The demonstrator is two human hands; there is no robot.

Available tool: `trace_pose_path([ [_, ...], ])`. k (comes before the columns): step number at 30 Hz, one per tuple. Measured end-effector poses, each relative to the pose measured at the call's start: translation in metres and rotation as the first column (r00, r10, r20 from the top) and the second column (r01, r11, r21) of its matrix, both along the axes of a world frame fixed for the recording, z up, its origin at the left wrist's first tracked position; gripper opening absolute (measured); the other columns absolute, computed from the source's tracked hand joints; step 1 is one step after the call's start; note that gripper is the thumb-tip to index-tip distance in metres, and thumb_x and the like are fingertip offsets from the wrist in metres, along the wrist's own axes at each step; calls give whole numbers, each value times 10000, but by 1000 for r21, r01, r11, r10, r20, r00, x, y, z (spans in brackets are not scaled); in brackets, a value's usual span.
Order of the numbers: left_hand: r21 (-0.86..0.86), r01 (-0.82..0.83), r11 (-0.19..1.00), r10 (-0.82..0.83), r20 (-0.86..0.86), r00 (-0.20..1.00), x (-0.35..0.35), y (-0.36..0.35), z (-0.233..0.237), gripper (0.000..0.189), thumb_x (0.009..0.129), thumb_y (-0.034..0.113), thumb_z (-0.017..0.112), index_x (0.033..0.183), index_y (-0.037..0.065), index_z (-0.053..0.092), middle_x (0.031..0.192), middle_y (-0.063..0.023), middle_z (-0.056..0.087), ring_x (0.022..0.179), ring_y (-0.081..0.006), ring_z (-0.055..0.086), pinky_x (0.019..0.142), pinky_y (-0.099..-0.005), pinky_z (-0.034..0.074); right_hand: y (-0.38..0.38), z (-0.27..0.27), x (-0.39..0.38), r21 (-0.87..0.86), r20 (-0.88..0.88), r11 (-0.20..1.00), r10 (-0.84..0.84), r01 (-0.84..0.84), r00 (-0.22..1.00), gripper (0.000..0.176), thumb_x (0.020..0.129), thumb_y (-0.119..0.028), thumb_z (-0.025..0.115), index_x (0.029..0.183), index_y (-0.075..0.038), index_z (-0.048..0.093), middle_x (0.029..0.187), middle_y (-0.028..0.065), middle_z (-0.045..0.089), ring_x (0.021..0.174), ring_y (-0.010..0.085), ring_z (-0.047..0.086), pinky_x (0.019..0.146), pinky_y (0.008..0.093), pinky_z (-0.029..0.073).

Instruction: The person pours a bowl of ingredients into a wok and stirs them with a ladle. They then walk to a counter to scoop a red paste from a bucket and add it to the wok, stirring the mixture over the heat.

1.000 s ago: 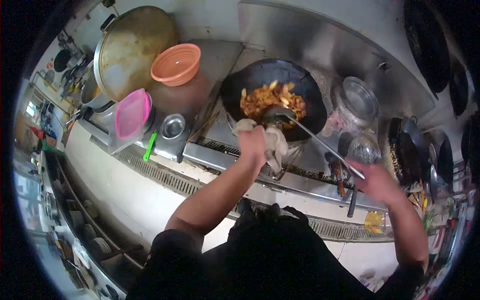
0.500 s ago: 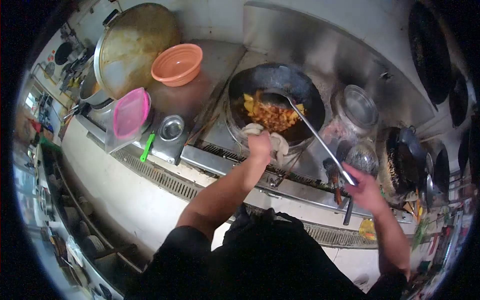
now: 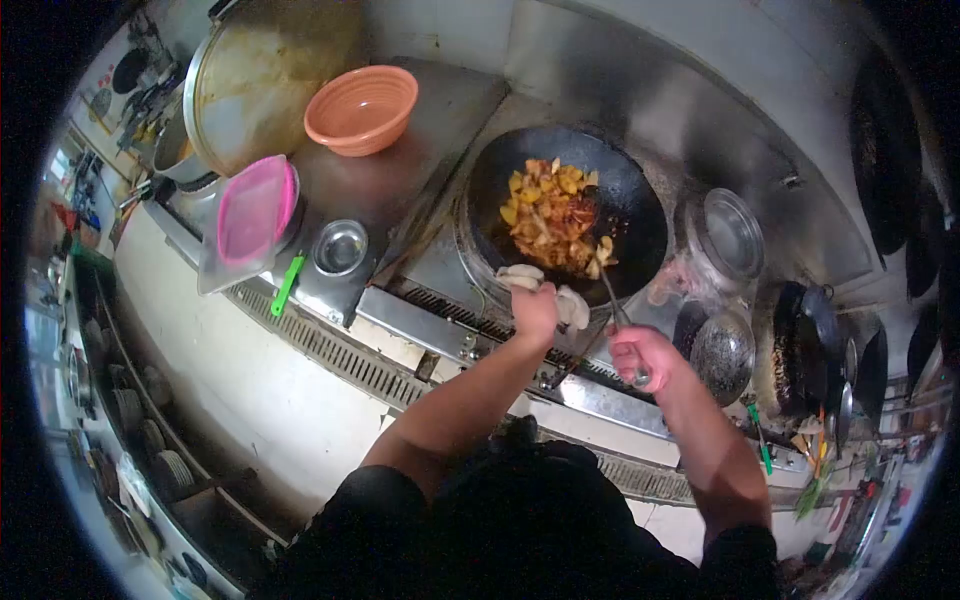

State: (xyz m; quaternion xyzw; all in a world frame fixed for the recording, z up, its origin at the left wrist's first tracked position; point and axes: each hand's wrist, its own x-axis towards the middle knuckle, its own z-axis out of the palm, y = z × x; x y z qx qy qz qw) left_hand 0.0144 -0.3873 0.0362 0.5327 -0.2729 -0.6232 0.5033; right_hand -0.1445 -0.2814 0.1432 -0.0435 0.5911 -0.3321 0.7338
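Note:
A black wok (image 3: 635, 200) on the stove holds browned and yellow pieces of food (image 3: 550, 215). At the wok's near rim, my left hand (image 3: 535, 312) is closed on a pale cloth (image 3: 571, 308) folded over the edge. My right hand (image 3: 643, 358), just right of it and nearer to me, grips the long metal handle of a ladle (image 3: 614, 300). The handle runs up into the wok's near right part. The ladle's head is hard to make out among the food there.
An orange bowl (image 3: 362, 112), a small metal bowl (image 3: 341, 248), a green-handled tool (image 3: 287, 286) and a pink-rimmed container (image 3: 256, 212) lie left of the stove. A large lid (image 3: 255, 90) leans behind. Right of the wok are a metal pot (image 3: 733, 234), a strainer (image 3: 722, 355) and more woks (image 3: 800, 345).
My right hand has moved left and toward me, drawing the ladle back to the wok's near side. The food has shifted and spread. The camera view has moved slightly.

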Motion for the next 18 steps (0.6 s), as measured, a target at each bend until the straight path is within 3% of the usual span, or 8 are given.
trace_pose_path([
  [1,11,7,1000,-6,-24,1000,0,-1,-2,304,742,37,558,1025,-38,475,995,-136,554,917,-239,535,806,-320,411,2,-1,0,123,552,977,-211,172,806,218,792,-129,529,999,-64,504,622,31,464,397,116,407,310,276,328],
  [2,21,13,1000,-12,-49,999,-1,-1,-3,310,742,32,557,1033,-29,468,1009,-134,550,925,-240,533,809,-319,411,6,-1,0,126,547,978,-206,164,811,218,792,-129,529,999,-64,504,622,31,464,397,116,407,310,276,328],
  [5,-73,-32,997,22,-138,990,1,2,6,332,737,17,554,1051,-31,456,1025,-134,544,937,-239,529,817,-316,409,28,27,27,-22,279,994,-98,109,955,156,788,-124,529,926,-59,495,564,16,443,362,108,395,301,258,299],
  [9,-82,-17,996,10,-80,997,-2,2,1,346,735,2,545,1067,-33,452,1029,-132,543,943,-239,527,821,-315,408,48,63,49,-174,-111,984,-61,41,992,182,755,-73,536,917,-14,480,528,31,459,325,136,413,301,275,327],
  [11,-76,-6,997,-4,-125,992,-1,1,-2,319,735,3,534,1045,-42,472,1019,-137,553,940,-241,532,822,-315,409,54,58,43,-114,-702,957,113,-267,703,230,729,-6,522,950,-3,459,541,57,477,347,148,449,320,291,358],
  [12,-77,-8,997,-2,-125,992,-1,0,-2,319,735,3,534,1045,-42,472,1019,-137,553,940,-241,532,822,-315,409,53,62,38,-55,-805,922,186,-383,564,221,726,12,510,933,2,434,539,59,484,358,157,473,330,299,376],
  [15,-42,-30,999,29,-31,999,-1,1,-1,284,726,3,530,1003,-49,494,989,-138,565,919,-239,541,804,-315,413,45,73,36,-63,-889,907,139,-417,437,206,734,-7,510,926,3,435,537,61,481,364,152,481,334,297,381],
  [18,-119,-9,993,7,-17,1000,1,3,5,274,717,12,533,983,-47,506,968,-141,574,905,-242,546,791,-315,416,28,70,16,-89,-861,919,122,-383,494,247,742,-28,517,961,35,421,548,98,507,382,175,514,357,321,406],
])
